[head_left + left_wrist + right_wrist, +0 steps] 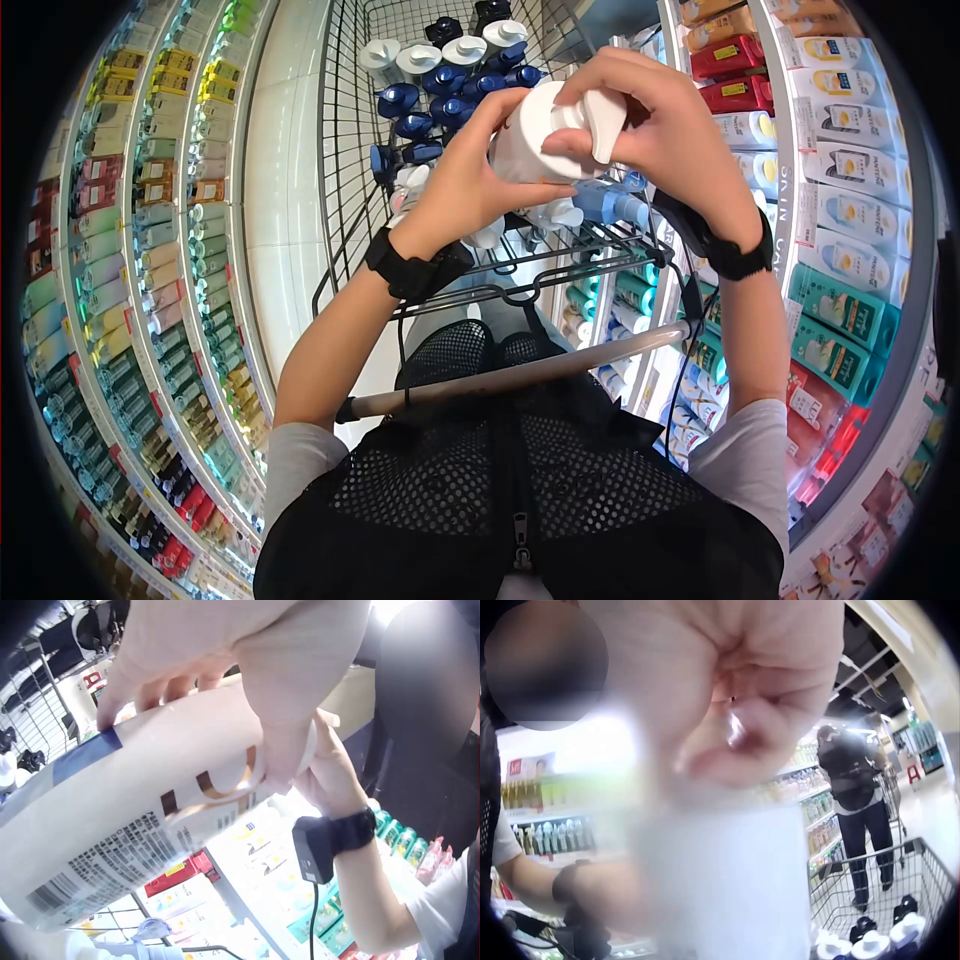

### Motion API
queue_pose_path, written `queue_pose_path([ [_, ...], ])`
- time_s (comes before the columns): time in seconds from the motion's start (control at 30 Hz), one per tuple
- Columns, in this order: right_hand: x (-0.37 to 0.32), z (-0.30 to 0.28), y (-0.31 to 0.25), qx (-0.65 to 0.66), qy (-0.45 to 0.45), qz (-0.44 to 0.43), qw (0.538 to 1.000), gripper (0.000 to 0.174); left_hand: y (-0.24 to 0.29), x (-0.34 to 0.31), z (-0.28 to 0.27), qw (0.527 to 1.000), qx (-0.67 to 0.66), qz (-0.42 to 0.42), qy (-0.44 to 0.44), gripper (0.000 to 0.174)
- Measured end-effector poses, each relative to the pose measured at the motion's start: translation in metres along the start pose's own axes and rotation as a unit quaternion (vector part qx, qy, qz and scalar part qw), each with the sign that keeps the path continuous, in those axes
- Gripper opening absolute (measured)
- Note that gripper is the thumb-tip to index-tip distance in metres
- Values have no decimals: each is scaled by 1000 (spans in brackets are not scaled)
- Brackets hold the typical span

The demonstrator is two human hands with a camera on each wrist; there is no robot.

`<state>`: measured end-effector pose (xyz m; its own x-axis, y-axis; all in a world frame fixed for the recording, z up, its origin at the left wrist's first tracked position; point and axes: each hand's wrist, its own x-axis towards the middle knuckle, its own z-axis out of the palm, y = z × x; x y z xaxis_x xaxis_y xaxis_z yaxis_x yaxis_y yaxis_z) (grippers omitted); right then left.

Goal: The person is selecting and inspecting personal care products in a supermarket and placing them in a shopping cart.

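Note:
A white pump bottle [512, 150] is held tilted above a shopping cart [335, 150]. My left hand [462, 185] grips its body, the thumb along the near side. In the left wrist view the bottle [150, 787] shows a barcode, small print and part of a blue patch. At the top end, my right hand [685, 125] curls round the white pump head [603, 122], with thumb and fingers on either side of the spout. Seen from the right wrist, the bottle [735, 877] is blurred, below the curled fingers [735, 761].
Several blue-capped bottles [450, 110] and white pump bottles [420, 58] stand in the cart. The cart handle [530, 370] crosses before my body. Stocked shelves line the left [150, 250] and right [850, 190]. A person [859, 802] stands beyond the cart. A cable [680, 385] hangs by the right arm.

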<state>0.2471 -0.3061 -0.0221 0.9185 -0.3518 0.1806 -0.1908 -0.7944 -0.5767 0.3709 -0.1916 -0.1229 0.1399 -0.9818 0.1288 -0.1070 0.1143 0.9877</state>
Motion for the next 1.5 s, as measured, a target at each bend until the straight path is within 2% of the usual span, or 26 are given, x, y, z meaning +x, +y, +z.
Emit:
queue_pose_path([
  [0.03,0,5,12,60,-18,16,998,25,0,-1,2,999,22,-16,19,73],
  [0.07,-1,12,20,55,-16,16,998,25,2,-2,1,1000,21,-11,17,73],
  [0.13,-4,25,35,146,7,57,988,25,17,-12,-8,983,157,9,94,77],
  [0.17,-5,29,39,150,-8,90,985,26,29,-20,-17,985,142,-15,96,70],
  [0.2,-9,43,56,26,-6,18,999,27,50,-37,-34,994,69,-18,87,57],
  [0.23,-12,49,61,2,-12,13,1000,28,63,-38,-31,992,57,-40,102,41],
  [0.3,-15,64,77,-23,-19,3,1000,29,79,-77,-51,992,68,-48,91,30],
  [0.37,-23,85,99,-62,-3,1,998,29,81,-89,-56,991,59,-64,97,22],
  [0.4,-25,92,109,-61,-8,0,998,29,86,-108,-59,983,62,-93,143,17],
  [0.47,-27,98,122,-64,-41,65,995,29,86,-115,-60,980,52,-95,164,14],
  [0.6,-37,101,135,-44,-47,95,993,25,77,-128,-56,971,103,-118,181,12],
  [0.7,-45,96,128,-34,-46,129,990,26,73,-124,-52,976,108,-119,148,12],
  [0.77,-51,92,122,-63,-114,133,983,23,73,-122,-52,977,107,-119,142,12],
  [0.87,-64,94,119,-89,-93,134,983,23,73,-117,-51,979,104,-116,135,11],
  [0.9,-67,94,120,-116,-67,109,985,20,73,-116,-50,979,101,-115,133,11],
  [1.0,-73,90,115,-160,-86,145,973,20,68,-113,-46,981,102,-120,112,11],
  [1.13,-80,91,118,-226,-89,141,960,22,70,-112,-44,981,130,-125,68,9],
  [1.2,-85,88,119,-229,-57,169,957,27,68,-112,-46,982,119,-128,63,9],
  [1.33,-90,73,111,-186,-72,211,957,35,66,-110,-42,982,107,-149,50,9],
  [1.4,-94,63,104,-126,-154,243,949,43,69,-106,-40,984,118,-134,23,9],
  [1.43,-96,57,97,-119,-179,256,942,54,71,-103,-38,984,129,-125,5,10],
  [1.47,-101,53,91,-121,-173,264,941,54,73,-101,-36,984,128,-120,-3,10],
  [1.5,-107,50,84,-115,-131,263,949,57,74,-99,-33,985,125,-118,-17,10],
])
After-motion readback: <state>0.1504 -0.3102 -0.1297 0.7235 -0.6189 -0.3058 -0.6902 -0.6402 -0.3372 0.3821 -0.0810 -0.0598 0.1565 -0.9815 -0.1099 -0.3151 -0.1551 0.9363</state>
